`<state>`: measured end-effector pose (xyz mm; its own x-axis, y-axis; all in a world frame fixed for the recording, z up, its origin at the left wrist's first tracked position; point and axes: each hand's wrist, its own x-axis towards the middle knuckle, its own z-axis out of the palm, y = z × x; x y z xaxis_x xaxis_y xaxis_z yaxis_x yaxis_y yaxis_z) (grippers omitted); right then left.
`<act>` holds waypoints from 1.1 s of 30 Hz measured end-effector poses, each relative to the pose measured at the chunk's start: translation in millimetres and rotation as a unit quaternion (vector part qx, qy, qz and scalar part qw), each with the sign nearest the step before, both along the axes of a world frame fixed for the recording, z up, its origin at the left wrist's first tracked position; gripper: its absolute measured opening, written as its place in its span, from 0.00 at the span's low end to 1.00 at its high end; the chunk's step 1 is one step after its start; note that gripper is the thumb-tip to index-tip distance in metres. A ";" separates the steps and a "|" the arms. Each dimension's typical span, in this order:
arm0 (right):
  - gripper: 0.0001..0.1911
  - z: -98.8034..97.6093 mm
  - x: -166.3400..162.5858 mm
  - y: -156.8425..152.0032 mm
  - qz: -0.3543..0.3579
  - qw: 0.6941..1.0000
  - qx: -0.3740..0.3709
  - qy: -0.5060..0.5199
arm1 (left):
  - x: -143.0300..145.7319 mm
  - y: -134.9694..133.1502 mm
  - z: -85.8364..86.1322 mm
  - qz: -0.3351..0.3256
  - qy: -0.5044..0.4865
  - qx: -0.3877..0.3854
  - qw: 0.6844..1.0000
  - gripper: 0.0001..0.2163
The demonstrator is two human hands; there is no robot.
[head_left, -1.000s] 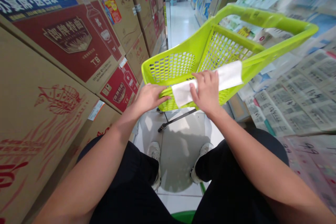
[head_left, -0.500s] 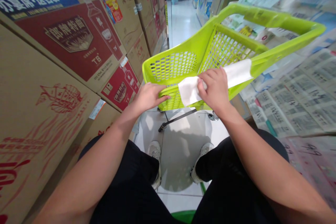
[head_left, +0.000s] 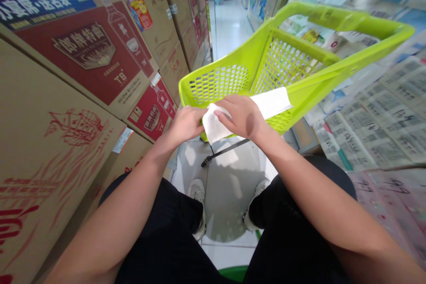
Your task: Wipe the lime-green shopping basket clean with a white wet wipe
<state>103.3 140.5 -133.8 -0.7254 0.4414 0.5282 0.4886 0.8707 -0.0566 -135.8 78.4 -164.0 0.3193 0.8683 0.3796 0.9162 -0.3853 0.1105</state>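
Note:
A lime-green plastic shopping cart [head_left: 316, 86] stands slantwise in front of me, its basket showing nothing inside. My left hand [head_left: 187, 123] is closed over the corner of the cart's near rim, fingertips partly hidden behind it. Close beside it, my right hand [head_left: 240, 115] presses a white cloth or wipe [head_left: 274, 101] around the same rim, with the thumb on the near side. One end of the cloth hangs by my left hand; the other trails right along the rim. Whether it is fabric or paper I cannot tell.
Stacked cardboard cartons [head_left: 83, 49] wall the left side. Packs of tissue-like goods [head_left: 392, 115] fill the right. A tiled aisle [head_left: 231, 31] runs ahead beyond the cart. A green seat edge [head_left: 233, 273] shows between my legs.
My right hand has slid left along the rim with the white cloth, coming up next to my left hand. My left hand stays on the corner, and the cart has hardly moved.

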 end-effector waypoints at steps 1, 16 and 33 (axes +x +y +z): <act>0.26 -1.7 -1.5 -2.3 -0.021 0.999 0.005 -0.026 | -0.4 -0.1 0.6 0.000 0.002 -0.003 1.000 0.07; 0.24 3.8 89.4 56.4 -0.246 0.965 0.038 0.082 | -5.9 2.4 -2.6 0.009 0.041 -0.004 0.999 0.17; 0.21 3.8 111.0 73.2 -0.257 0.960 0.061 0.093 | -7.4 1.0 2.6 0.006 0.020 -0.033 0.999 0.15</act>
<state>214.4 213.7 -130.0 -0.3169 0.6425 0.6976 0.8466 0.5232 -0.0973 -143.2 79.5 -161.4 0.3227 0.8947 0.3089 0.9247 -0.3677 0.0991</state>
